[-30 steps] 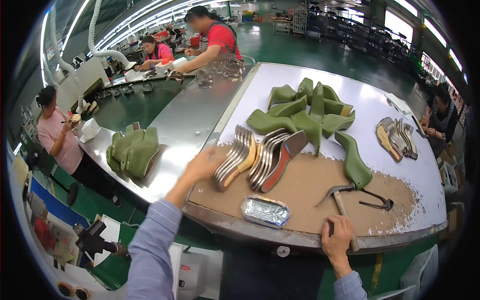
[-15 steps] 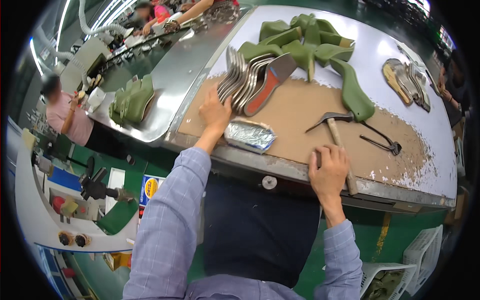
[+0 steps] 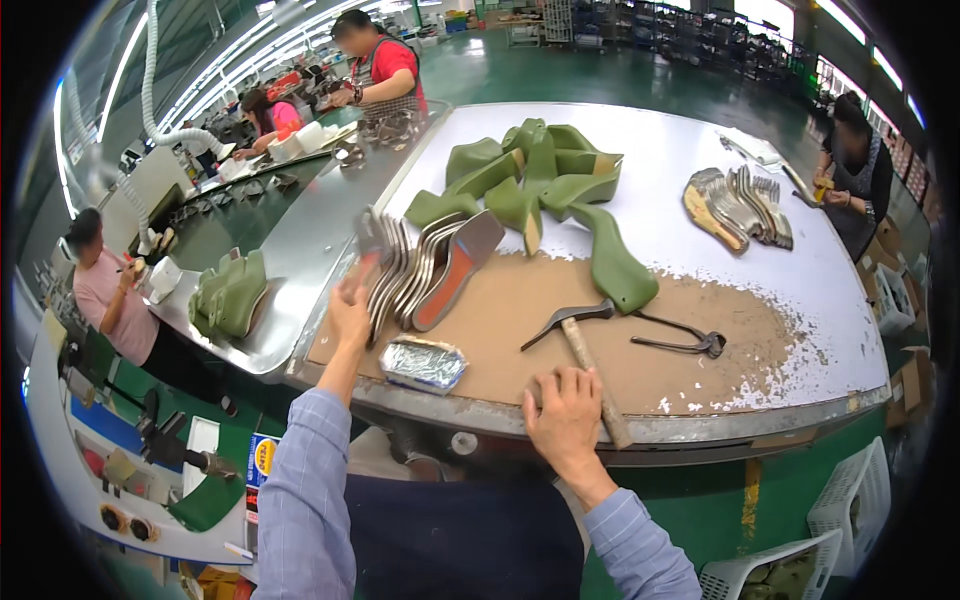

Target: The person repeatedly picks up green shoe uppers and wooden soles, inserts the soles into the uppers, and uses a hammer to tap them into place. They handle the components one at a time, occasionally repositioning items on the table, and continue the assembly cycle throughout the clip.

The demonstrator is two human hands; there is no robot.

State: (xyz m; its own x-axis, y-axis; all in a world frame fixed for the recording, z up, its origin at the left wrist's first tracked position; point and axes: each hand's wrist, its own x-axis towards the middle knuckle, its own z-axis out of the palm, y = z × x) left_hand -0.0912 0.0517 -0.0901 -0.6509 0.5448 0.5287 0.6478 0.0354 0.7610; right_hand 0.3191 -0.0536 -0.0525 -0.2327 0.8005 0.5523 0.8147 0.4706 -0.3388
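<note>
My left hand (image 3: 348,312) is closed on the near end of a shoe insole (image 3: 369,262) with a reddish patch, blurred by motion, at the left side of a fanned row of insoles (image 3: 408,262). The row's rightmost insole shows its red-orange face. My right hand (image 3: 566,415) lies on the table's front edge with fingers stretched and bent a little, holding nothing, close beside the wooden handle of a hammer (image 3: 590,375). Between my hands sits a small box of shiny metal bits (image 3: 424,364), perhaps nails. Pincers (image 3: 690,338) lie right of the hammer head.
Green shoe lasts (image 3: 540,175) lie piled mid-table, one last (image 3: 615,262) pointing toward me. More insoles (image 3: 740,208) rest at right. Further lasts (image 3: 230,292) stand on a metal bench at left. White crates (image 3: 770,568) sit on the floor at lower right. Several people work around the tables.
My view has tilted up and shifted right. My left hand has moved to the row's left side, where an insole is now in its grip. My right hand stays by the hammer handle.
</note>
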